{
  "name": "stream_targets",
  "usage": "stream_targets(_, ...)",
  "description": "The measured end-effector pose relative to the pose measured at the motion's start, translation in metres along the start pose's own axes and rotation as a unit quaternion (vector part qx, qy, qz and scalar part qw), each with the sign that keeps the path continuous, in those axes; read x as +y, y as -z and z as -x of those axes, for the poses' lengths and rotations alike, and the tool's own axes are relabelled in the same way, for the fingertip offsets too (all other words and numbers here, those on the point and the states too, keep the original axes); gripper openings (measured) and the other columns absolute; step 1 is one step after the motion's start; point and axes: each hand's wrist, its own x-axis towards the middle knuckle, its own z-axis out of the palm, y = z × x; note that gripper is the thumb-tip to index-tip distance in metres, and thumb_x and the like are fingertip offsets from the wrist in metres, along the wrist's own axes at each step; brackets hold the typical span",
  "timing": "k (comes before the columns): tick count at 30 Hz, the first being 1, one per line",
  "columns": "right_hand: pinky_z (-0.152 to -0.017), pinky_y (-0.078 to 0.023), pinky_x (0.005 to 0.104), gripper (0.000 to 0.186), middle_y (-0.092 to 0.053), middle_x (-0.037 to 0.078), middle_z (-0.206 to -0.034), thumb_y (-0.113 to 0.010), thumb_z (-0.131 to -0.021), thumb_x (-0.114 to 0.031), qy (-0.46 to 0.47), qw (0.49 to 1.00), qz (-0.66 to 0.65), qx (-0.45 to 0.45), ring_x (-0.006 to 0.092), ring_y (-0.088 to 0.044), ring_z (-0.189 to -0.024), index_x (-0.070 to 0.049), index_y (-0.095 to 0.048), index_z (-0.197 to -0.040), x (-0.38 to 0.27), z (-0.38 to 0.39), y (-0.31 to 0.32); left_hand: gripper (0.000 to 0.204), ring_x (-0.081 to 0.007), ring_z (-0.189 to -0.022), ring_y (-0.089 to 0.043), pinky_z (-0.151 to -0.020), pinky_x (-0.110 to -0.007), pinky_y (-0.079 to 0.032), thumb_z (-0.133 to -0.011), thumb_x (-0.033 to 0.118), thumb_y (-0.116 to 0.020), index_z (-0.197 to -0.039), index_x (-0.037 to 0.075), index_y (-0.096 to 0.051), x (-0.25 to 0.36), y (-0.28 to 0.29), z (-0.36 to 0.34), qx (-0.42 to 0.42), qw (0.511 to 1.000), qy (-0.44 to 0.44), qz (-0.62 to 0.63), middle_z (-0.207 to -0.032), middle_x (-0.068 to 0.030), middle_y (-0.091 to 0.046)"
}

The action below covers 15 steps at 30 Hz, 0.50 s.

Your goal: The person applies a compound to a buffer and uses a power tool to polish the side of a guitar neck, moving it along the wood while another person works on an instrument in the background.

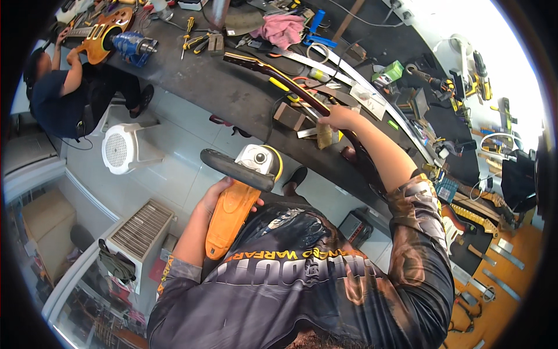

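My left hand (216, 198) is wrapped round the orange body of a power polisher (231, 218), held low in front of me. Its white head carries a round black disc and a yellow-edged pad, tilted up and apart from the bench. With my right hand (340, 118) I grip the dark neck of an electric guitar (290, 83). The neck slants over the bench toward the far left, headstock outward. The guitar's dark body is mostly hidden below my right forearm, near the bench's front edge. Beside my right fingers lie a wooden block (289, 117) and a yellowish piece (325, 136).
The dark workbench (232, 87) is cluttered with a pink cloth (282, 30), screwdrivers (187, 36) and a blue clamp (318, 29). At far left another person (55, 96) holds a guitar near a blue motor (133, 47). A white stool (119, 149) stands behind them.
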Motion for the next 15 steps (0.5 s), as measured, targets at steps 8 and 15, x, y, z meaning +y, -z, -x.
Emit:
stream_targets(8,-0.087,-0.059,0.0454,0.076,-0.078,0.012,-0.083,-0.068,-0.097,-0.073,0.006,1.0,0.013,-0.002,0.0276,-0.078,-0.084,-0.001,-0.076,-0.121,-0.029,0.114,0.013,0.09,-0.0476,-0.117,-0.072,-0.093,-0.056,-0.064,-0.097,0.06,-0.069,-0.159,-0.003,-0.048,0.0,-0.013,0.01,-0.003,1.0,-0.013,0.013,-0.146,-0.0316,-0.063)
stream_targets(15,-0.094,-0.055,0.0413,0.052,-0.081,0.014,-0.105,-0.08,-0.097,-0.054,0.068,0.97,-0.156,0.174,0.026,-0.074,-0.095,-0.008,-0.078,-0.122,-0.007,0.258,0.023,0.096,-0.0425,-0.101,-0.076,-0.084,-0.05,-0.068,-0.098,0.072,-0.06,-0.159,-0.002,-0.048,-0.007,-0.026,-0.02,-0.063,0.998,0.001,0.016,-0.138,-0.0334,-0.065)
